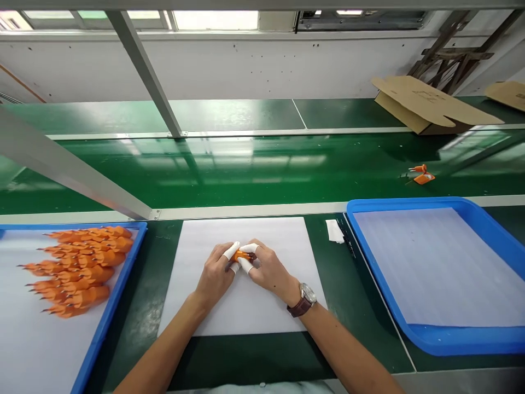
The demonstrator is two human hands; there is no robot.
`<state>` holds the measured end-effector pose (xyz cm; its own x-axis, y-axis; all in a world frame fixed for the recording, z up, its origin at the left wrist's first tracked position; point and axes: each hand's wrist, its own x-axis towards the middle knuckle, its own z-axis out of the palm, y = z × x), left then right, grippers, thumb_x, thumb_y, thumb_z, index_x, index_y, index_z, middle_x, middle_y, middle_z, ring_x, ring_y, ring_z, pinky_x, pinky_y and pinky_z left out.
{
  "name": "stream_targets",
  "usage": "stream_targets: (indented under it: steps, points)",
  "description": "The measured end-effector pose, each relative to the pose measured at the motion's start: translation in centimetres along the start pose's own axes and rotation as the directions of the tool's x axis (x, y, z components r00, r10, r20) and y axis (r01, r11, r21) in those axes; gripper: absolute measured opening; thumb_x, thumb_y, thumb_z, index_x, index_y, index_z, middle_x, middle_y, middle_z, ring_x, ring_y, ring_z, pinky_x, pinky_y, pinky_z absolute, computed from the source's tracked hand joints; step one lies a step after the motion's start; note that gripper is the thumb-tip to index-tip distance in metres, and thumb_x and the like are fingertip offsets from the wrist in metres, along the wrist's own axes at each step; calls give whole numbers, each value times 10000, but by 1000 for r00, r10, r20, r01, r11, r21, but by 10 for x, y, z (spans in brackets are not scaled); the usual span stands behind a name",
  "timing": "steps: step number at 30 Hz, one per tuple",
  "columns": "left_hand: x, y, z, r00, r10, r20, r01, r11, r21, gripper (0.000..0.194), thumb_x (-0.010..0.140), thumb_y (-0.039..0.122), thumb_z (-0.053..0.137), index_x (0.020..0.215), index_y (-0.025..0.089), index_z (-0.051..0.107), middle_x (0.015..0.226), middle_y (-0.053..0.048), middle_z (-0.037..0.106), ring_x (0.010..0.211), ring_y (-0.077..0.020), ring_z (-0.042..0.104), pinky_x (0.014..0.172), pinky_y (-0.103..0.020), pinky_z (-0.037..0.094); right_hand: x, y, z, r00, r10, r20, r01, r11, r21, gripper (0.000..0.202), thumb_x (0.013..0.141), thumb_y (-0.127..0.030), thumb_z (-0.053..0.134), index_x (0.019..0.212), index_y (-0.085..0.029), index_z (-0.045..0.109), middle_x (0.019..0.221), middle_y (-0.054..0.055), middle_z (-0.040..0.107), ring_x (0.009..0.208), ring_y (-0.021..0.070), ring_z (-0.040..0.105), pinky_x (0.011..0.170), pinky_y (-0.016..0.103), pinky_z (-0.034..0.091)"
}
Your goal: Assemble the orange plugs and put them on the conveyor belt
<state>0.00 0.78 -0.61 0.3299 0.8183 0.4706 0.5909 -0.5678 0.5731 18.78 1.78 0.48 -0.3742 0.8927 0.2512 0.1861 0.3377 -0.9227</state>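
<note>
Between my two hands, over a white sheet (pixel 262 306), is a small orange part (pixel 241 255) with a darker end, mostly covered by fingers. My left hand (pixel 218 269) pinches its left side, with white finger cots on thumb and index finger. My right hand (pixel 268 267), also in white finger cots, grips the right side; a watch (pixel 302 300) is on that wrist. Left of the sheet, several similar-coloured orange parts with thin dark tips (pixel 88 268) lie in rows in a blue-rimmed tray (pixel 110 323).
A second blue tray (pixel 426 339) lined with white stands at right. Beside it lie a white scrap (pixel 335 231) and a dark pen-like tool (pixel 348 238). Orange pieces (pixel 424 176) sit on the green belt (pixel 266 169). Behind is cardboard (pixel 435 101); a metal post (pixel 143 71) rises at left.
</note>
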Motion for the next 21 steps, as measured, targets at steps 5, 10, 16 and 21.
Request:
stream_targets:
  steps: [5, 10, 16, 21]
  points:
    - [-1, -2, -1, 999, -26, 27, 27, 999, -36, 601, 890, 40, 579, 1425, 285, 459, 1216, -75, 626, 1065, -224, 602, 848, -395, 585, 0, 1, -2, 999, 49, 3, -49, 998, 36, 192, 883, -139, 581, 1051, -223, 622, 955, 26, 593, 763, 151, 567, 666, 296, 511]
    - [-2, 0, -2, 997, -62, 39, 63, 997, -42, 589, 896, 56, 574, 1420, 297, 458, 1226, -70, 619, 1074, -222, 608, 869, -404, 585, 2, -1, -4, 996, 87, -15, -86, 995, 53, 139, 884, -202, 610, 1019, -214, 638, 936, 31, 606, 757, 157, 573, 663, 306, 517]
    - [0, 6, -4, 980, -195, 39, 196, 980, -43, 515, 887, 124, 610, 1363, 292, 505, 1240, -76, 607, 1121, -247, 619, 904, -426, 590, 11, -1, -12, 964, 260, 48, -262, 917, 299, 294, 996, -429, 508, 1007, -184, 672, 889, 39, 649, 676, 140, 608, 627, 302, 538]
    - [1, 5, -4, 985, -167, 31, 168, 985, -37, 549, 871, 97, 623, 1370, 291, 498, 1217, -64, 619, 1108, -234, 612, 910, -412, 584, 8, 2, -9, 990, 141, 5, -140, 971, 193, 193, 918, -308, 646, 1085, -212, 652, 957, 49, 637, 790, 165, 611, 691, 313, 549]
